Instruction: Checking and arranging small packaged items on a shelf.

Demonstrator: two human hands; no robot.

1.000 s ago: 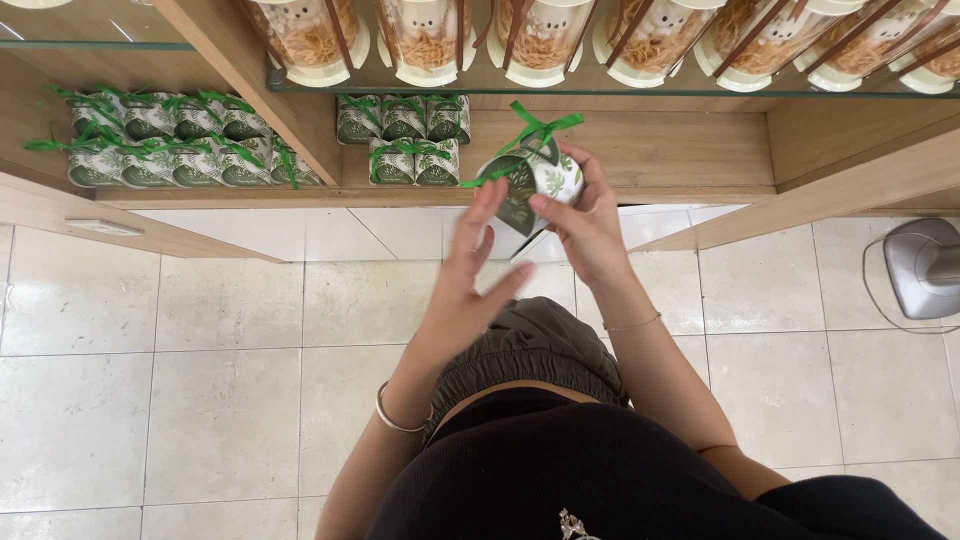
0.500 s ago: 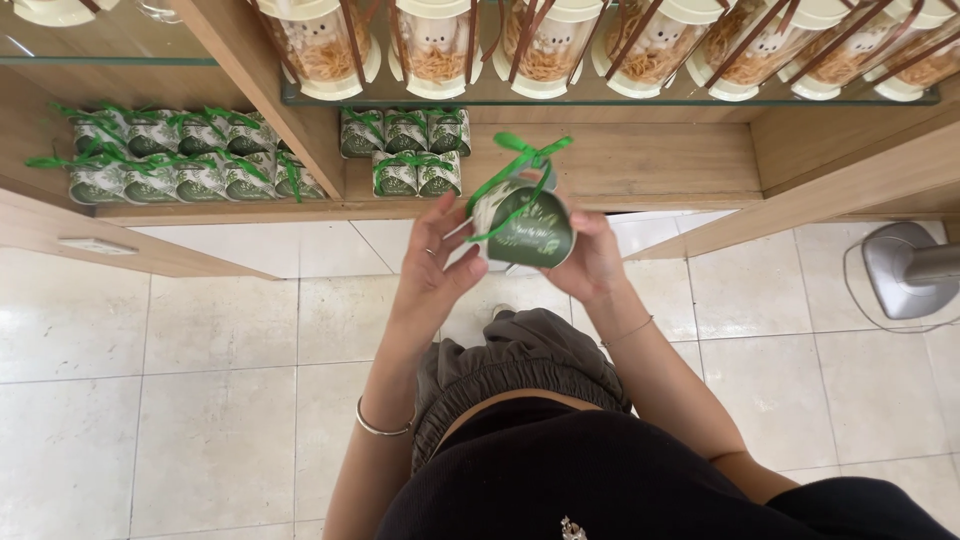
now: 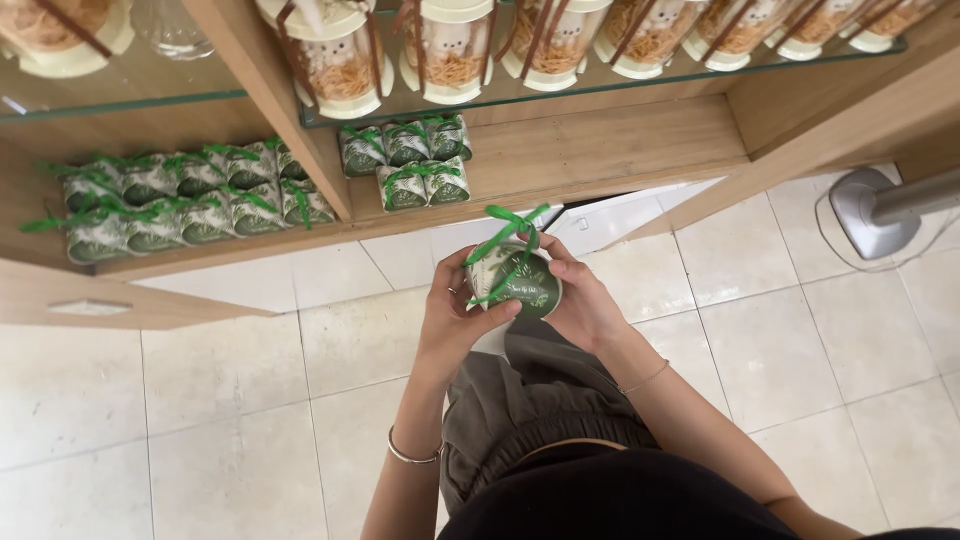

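- Head view: the left hand (image 3: pixel 455 320) and the right hand (image 3: pixel 580 305) are both closing around 1 small green and white jar (image 3: pixel 518 278), holding it in the air over the tiled floor (image 3: pixel 200 400), just in front of the wooden shelf's (image 3: pixel 600 150) front edge.
- The jar is lying tilted, its long axis running from the shelf toward the person, with its dark green round end facing up at the camera.
- A green ribbon (image 3: pixel 505 230) is sticking up from the jar's far side, its loops pointing toward the shelf.
- The left fingers (image 3: pixel 495 312) are curling over the jar's near left rim; the right hand is cupping its right side from behind.
- On the shelf's right compartment, near its left wall, 5 matching green jars (image 3: pixel 405 158) are sitting in 2 rows: 3 at the back, 2 at the front edge.
- In the left compartment, more matching jars (image 3: pixel 180 200) are crowding in 2 rows; the exact count is unclear.
- On the glass shelf (image 3: pixel 120 100) above, tall cream-lidded jars (image 3: pixel 455 45) with brown ribbons are standing in a row; 6 are showing in the right part.
- A thin bracelet (image 3: pixel 412 455) is circling the left wrist.
- A grey stand base (image 3: pixel 870 212) is resting on the floor near the right edge.
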